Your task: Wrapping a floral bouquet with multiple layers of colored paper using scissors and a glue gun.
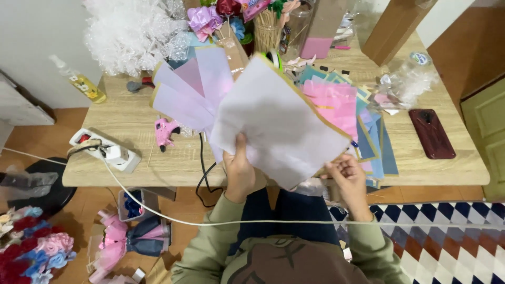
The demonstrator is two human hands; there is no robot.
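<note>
So the left hand (239, 171) is pinching a fanned stack of wrapping sheets (263, 118) at its bottom corner, thumb on top, holding it up in the centre of the frame over the wooden table (131, 123). The sheets are lilac and white with gold edges. The right hand (347, 179) sits at the lower right edge of the fan, fingers curled and touching the paper, though I can't tell if it's actually gripping a sheet or just steadying it. My guess at the risk: everything hangs from one pinch point, so a loosened thumb could let the fan slide apart onto the pink and blue sheets (363, 126) lying right of centre. The pink glue gun (164, 131), left of centre, lies near the paper too, with its cord trailing off the edge. Label-wise: a small bottle of yellow liquid (84, 84) at upper left has a pale label, and a round white cap with a green mark (419, 58) sits upper right, above a dark red phone (431, 134).
</note>
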